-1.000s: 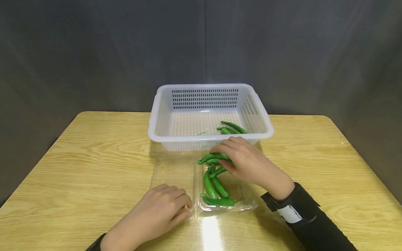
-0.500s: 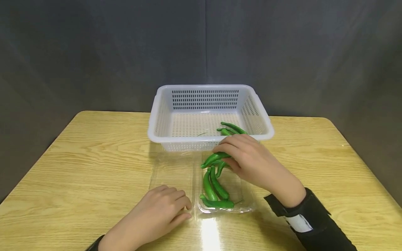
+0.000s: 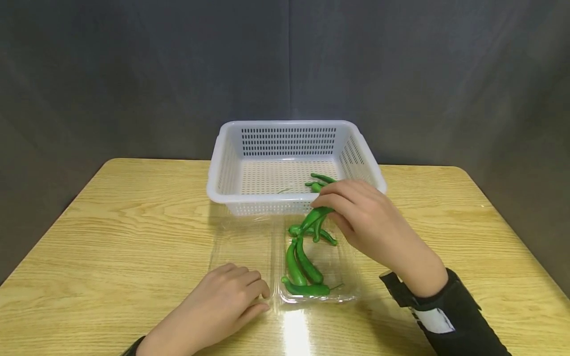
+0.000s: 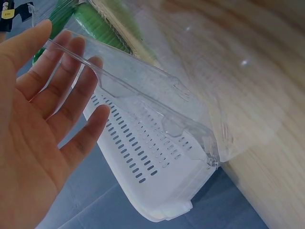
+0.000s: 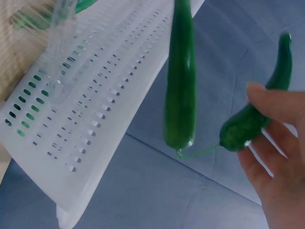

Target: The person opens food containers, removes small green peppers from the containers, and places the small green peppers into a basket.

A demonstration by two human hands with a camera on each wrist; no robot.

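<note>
My right hand point(image 3: 369, 222) pinches a green chili pepper point(image 5: 245, 124) between thumb and fingers, over the back right of a clear plastic clamshell box point(image 3: 352, 267). A thin green thread joins that pepper's end to a second chili pepper point(image 5: 181, 86) beside it in the right wrist view. Several green chili peppers point(image 3: 309, 262) lie inside the box's right half. My left hand point(image 3: 227, 301) rests at the near edge of the flat left half, the clear lid point(image 3: 247, 242). In the left wrist view, its fingers are relaxed by the lid's edge point(image 4: 133, 90).
A white slotted plastic basket point(image 3: 267, 197) stands right behind the clamshell box, with several more green peppers point(image 3: 318, 187) at its front right. The wooden table point(image 3: 111, 237) extends to both sides. A dark curtain point(image 3: 156, 89) hangs behind it.
My right hand has moved to the right and slightly up, taking the gripped pepper along, now steeper. Another pepper shows more fully in the box beneath. My left hand has hardly moved.
</note>
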